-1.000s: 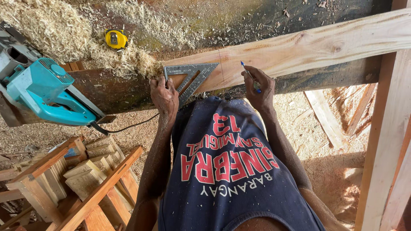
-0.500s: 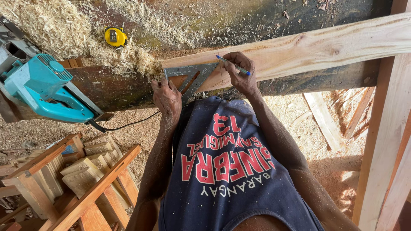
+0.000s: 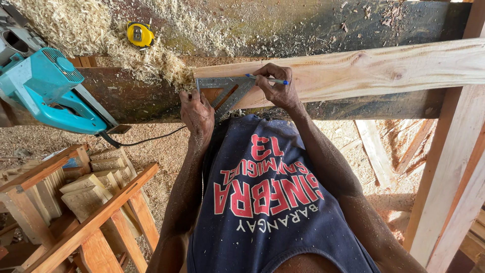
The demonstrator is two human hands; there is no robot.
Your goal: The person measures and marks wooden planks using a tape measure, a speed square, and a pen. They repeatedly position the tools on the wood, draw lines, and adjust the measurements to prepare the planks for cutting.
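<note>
Rough dark workbench (image 3: 353, 20), heaped with sawdust and shavings at its left; the ground below is littered with sawdust too. Far left: one teal circular saw (image 3: 48, 91) resting on the bench edge, its black cord trailing right. Below it, a stack of wooden frames and short offcuts (image 3: 76, 197). One yellow tape measure (image 3: 140, 34) sits in the shavings. One pale plank (image 3: 364, 71) lies along the bench front, with pale posts (image 3: 449, 177) at far right. One metal speed square (image 3: 225, 91) lies flat on the plank's left end. Left hand (image 3: 198, 115) presses its lower corner, fingers curled down on it. Right hand (image 3: 277, 87) pinches one blue pen (image 3: 268, 79), tip at the square's top edge, on the plank.
</note>
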